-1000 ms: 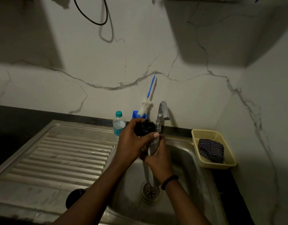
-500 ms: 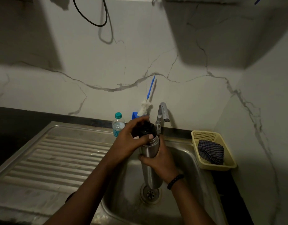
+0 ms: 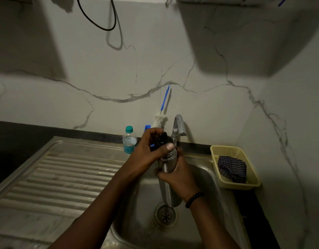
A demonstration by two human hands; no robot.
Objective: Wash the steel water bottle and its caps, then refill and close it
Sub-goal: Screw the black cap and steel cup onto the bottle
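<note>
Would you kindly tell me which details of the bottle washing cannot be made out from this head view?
- Black cap: the left hand covers it, so whether it sits threaded on the steel bottle is unclear.
- Bottle contents: hidden by the cap and steel wall.
- Tap: the dim picture does not show whether water runs.
- Plastic bottle label: too small to read.
- Right hand fingers: wrapped behind the bottle.

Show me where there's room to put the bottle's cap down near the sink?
The ribbed drainboard, left of the sink basin and in front of the small plastic bottle, looks bare. The back ledge is crowded: that bottle, a blue-handled brush and the tap. The yellow basket holds a cloth.
</note>
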